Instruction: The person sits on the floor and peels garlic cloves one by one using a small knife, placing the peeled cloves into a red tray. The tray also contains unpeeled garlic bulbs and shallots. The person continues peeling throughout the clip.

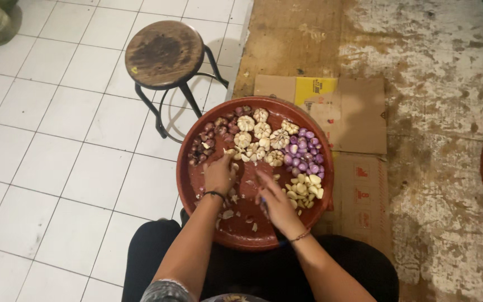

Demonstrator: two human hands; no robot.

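Person is sitting w/ a big red tray (197,184) on the lap. Left hand (219,174) is reaching to the garlic bulbs (255,134) at tray centre, fingers curled on a clove, it seems. Right hand (275,204) is gripping what looks like a small knife, blade hard to see. Peeled cloves (304,191) are sitting by the right rim, purple shallots (303,155) just above. Judging by this: keep cuts shallow, blade angled away from the left fingers, skins dropping inside the tray.
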